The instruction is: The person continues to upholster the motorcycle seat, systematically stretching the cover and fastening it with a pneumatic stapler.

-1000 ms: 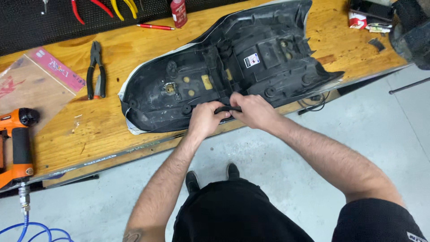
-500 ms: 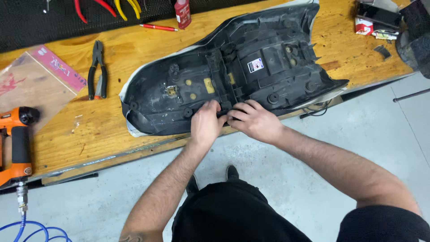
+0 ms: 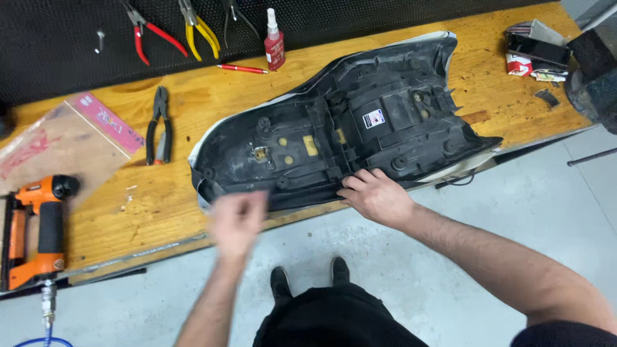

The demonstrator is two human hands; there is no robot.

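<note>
Motorcycle seat (image 3: pixel 347 138) lies upside down on the wooden workbench (image 3: pixel 173 193), its black plastic base facing up at me and a pale edge of cover showing round the rim, long axis running from near left to far right. I see my right hand (image 3: pixel 376 196) resting on the near edge of the seat, fingers bent and pressed down on the rim close to the middle of its length. My left hand (image 3: pixel 238 222) is off the seat, just in front of its near left end and over the bench edge; it is blurred, fingers seemingly curled together, and I cannot tell whether it pinches anything. Left of the seat lie black-handled pliers (image 3: pixel 159 125), and further left a clear plastic bag (image 3: pixel 61 141) with a pink strip. An orange pneumatic stapler (image 3: pixel 38 228) sits at the near left corner. Behind the seat stand a small red bottle (image 3: pixel 274 44) and a red pen (image 3: pixel 242 68).
</note>
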